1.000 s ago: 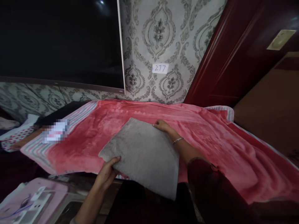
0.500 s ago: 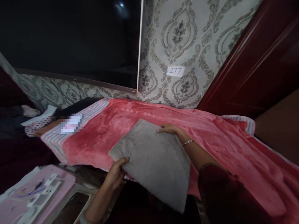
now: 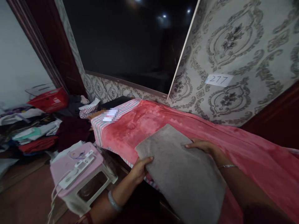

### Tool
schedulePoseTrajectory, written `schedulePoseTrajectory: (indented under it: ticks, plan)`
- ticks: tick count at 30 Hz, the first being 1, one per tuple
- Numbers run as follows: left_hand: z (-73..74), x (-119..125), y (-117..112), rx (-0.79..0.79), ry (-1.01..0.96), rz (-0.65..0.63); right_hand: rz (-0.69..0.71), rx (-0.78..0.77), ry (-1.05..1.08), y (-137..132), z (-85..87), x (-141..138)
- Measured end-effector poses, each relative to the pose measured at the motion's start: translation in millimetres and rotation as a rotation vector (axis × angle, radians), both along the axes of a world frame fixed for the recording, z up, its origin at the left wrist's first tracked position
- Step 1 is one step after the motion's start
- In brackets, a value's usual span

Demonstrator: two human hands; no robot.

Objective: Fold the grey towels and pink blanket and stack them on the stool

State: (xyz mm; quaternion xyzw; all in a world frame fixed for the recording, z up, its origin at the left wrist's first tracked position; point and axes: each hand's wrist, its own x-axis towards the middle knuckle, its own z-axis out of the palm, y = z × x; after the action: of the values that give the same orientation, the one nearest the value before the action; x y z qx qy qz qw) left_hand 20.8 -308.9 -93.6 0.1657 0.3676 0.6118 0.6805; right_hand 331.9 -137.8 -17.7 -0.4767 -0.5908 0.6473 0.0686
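Observation:
A folded grey cloth (image 3: pixel 184 174) is held over the near edge of a table covered by a pink fleece blanket (image 3: pixel 163 124). My left hand (image 3: pixel 140 168) grips the cloth's near left edge, thumb on top and fingers under it. My right hand (image 3: pixel 202 146), with a thin bangle on the wrist, lies on the cloth's far right edge with the fingers curled over that edge.
A pink plastic stool (image 3: pixel 79 174) with a white power strip and cable stands at the lower left. Heaps of clothes (image 3: pixel 35 133) and a red basket (image 3: pixel 50 99) lie on the floor beyond. A dark TV screen (image 3: pixel 130 43) and patterned wall with a "277" label (image 3: pixel 218 80) stand behind.
The view has swung left, bringing the stool, clothes and basket into sight. Both hands keep their hold on the grey cloth, which now sits lower and further right in the picture.

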Motion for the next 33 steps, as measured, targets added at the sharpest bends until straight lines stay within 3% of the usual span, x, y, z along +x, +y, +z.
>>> schedulePoseTrajectory:
  ticks: [6, 13, 18, 21, 23, 27, 29, 31, 33]
  plan:
    - [7.5, 0.5, -1.4, -0.023, -0.012, -0.018, -0.078, -0.022, 0.01, -17.1, 11.0, -10.6]
    - [3.6, 0.7, 0.3, -0.026, -0.003, -0.013, -0.044, -0.031, 0.019, -24.6, 14.4, -10.9]
    - [7.6, 1.1, 3.8, -0.051, 0.024, -0.005, -0.109, 0.064, 0.033, -34.3, 13.9, -10.3]
    - [29.4, -2.9, 13.3, -0.077, 0.096, -0.025, -0.166, 0.146, 0.052, -41.6, 20.9, -1.3]
    - [56.0, -7.6, 26.4, -0.073, 0.157, -0.058, -0.211, 0.182, 0.086, -48.5, 32.2, 9.9]
    - [120.1, -10.5, 77.4, 0.024, 0.231, -0.2, -0.38, 0.257, 0.194, -63.8, 58.7, 39.4]
    - [140.2, -3.2, 108.3, 0.049, 0.228, -0.238, -0.49, 0.269, 0.245, -69.6, 60.3, 52.1]
    - [142.4, 9.2, 132.3, 0.063, 0.231, -0.263, -0.593, 0.232, 0.277, -74.1, 47.2, 59.4]
    - [126.2, 21.6, 144.4, 0.036, 0.253, -0.295, -0.702, 0.141, 0.275, -78.3, 21.2, 61.2]
